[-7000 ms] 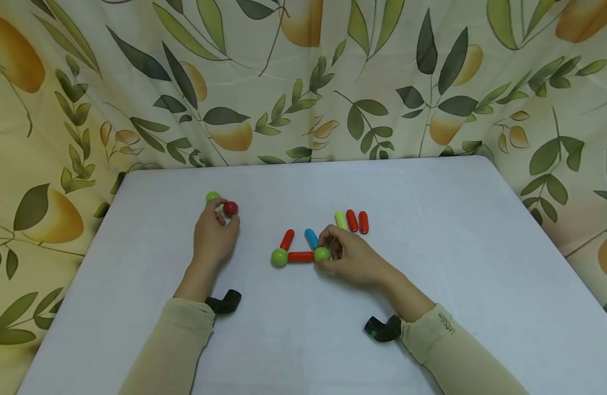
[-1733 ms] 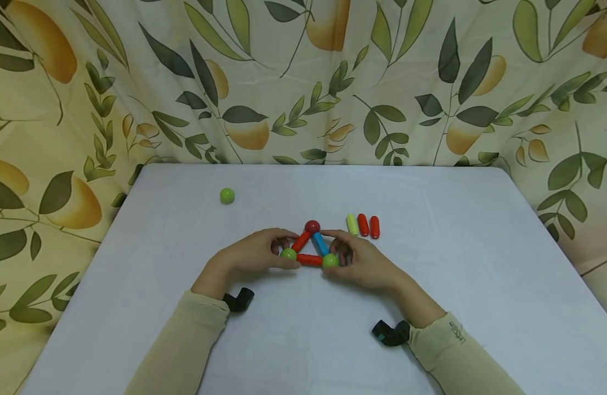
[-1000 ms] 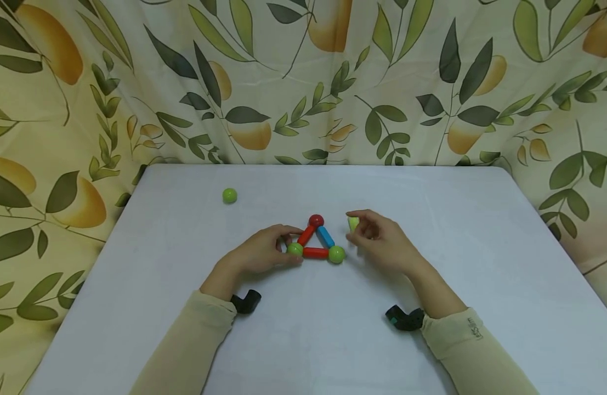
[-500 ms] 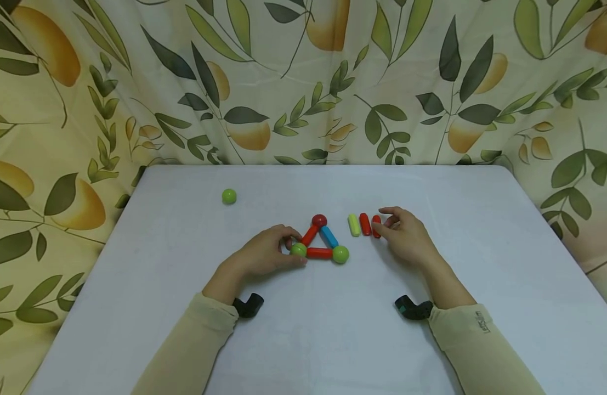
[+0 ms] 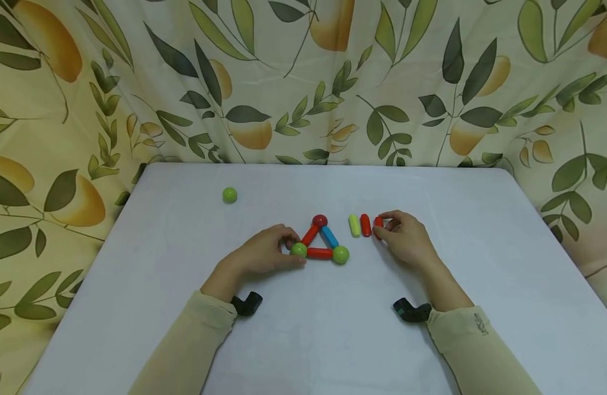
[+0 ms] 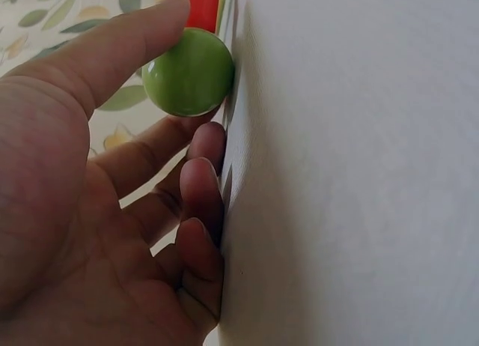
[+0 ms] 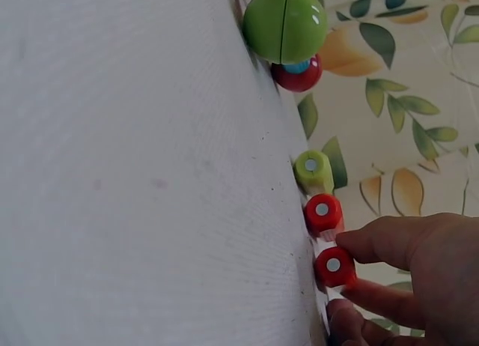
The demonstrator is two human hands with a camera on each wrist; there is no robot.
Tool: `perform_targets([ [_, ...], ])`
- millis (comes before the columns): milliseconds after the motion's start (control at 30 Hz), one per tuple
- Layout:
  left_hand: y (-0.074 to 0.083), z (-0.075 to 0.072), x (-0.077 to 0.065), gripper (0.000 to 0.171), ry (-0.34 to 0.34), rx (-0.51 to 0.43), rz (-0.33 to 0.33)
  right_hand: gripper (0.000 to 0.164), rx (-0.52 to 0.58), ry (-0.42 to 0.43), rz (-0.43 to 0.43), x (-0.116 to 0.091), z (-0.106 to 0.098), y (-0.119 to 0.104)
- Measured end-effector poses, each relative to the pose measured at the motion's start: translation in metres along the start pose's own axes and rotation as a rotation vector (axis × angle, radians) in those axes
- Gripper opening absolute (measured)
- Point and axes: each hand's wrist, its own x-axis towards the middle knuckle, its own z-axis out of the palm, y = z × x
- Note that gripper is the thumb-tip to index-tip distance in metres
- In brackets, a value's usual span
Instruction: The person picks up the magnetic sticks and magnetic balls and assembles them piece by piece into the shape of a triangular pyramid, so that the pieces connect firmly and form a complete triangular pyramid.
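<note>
A flat triangle of magnetic rods and balls lies on the table: two red rods (image 5: 320, 253), a blue rod (image 5: 329, 237), a red ball (image 5: 320, 220) at the top and a green ball at each lower corner. My left hand (image 5: 261, 253) holds the left green ball (image 6: 188, 73) between thumb and fingers. The right green ball (image 5: 340, 254) is untouched. To the right, a yellow-green rod (image 5: 354, 225) and a red rod (image 5: 365, 225) lie side by side. My right hand (image 5: 409, 240) pinches the outermost red rod (image 7: 334, 267) between thumb and index finger; its end disc shows.
A single green ball (image 5: 230, 195) sits at the back left of the white table (image 5: 303, 340). Behind the table hangs a curtain (image 5: 283, 82) with a fruit and leaf print. Each wrist carries a black camera (image 5: 413, 310).
The red ball came from the back left to the triangle's top. My right hand left the right green ball, passed the yellow-green rod and took the outermost red rod. My left hand stays on its ball.
</note>
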Motion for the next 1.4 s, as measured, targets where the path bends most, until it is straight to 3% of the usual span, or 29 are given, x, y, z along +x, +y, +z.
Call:
perform_targets([
  [500,-0.004,-0.002,-0.005,0.033,-0.007,-0.035,-0.007,0.04,0.13,0.046,0.027,-0.006,0.001,0.003],
  [700,-0.005,-0.005,-0.006,0.031,-0.003,-0.031,-0.002,0.045,0.191,0.086,-0.019,-0.006,-0.001,-0.01],
  [867,-0.005,-0.007,-0.004,0.031,0.013,-0.029,0.02,0.046,0.174,0.129,-0.067,-0.008,-0.006,-0.026],
  [1400,-0.002,-0.002,0.001,0.026,0.011,-0.03,-0.006,0.035,0.218,0.108,-0.181,-0.019,0.009,-0.04],
])
